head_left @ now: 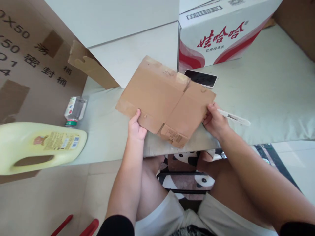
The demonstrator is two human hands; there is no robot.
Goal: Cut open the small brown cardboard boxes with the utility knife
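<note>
A flattened piece of brown cardboard (157, 95) is held up in front of me, tilted, with a crease and a slit between its larger left panel and smaller right one. My left hand (137, 127) pinches its lower left edge, thumb on top. At the right edge, my right hand (216, 120) is closed on the cardboard. A slim white box cutter (233, 117) sticks out to the right from behind that hand's thumb; its inner end is hidden. Just beyond the cardboard lies a phone (201, 78), screen up, partly covered by it.
White boxes (137, 49) and a red-and-white water carton (221, 39) stand at the back of the pale-covered bench (268, 98). To the left are a large brown carton (29, 65), a clear bottle (75, 109) and a yellow jug (41, 147). Red handles (90, 227) show at lower left.
</note>
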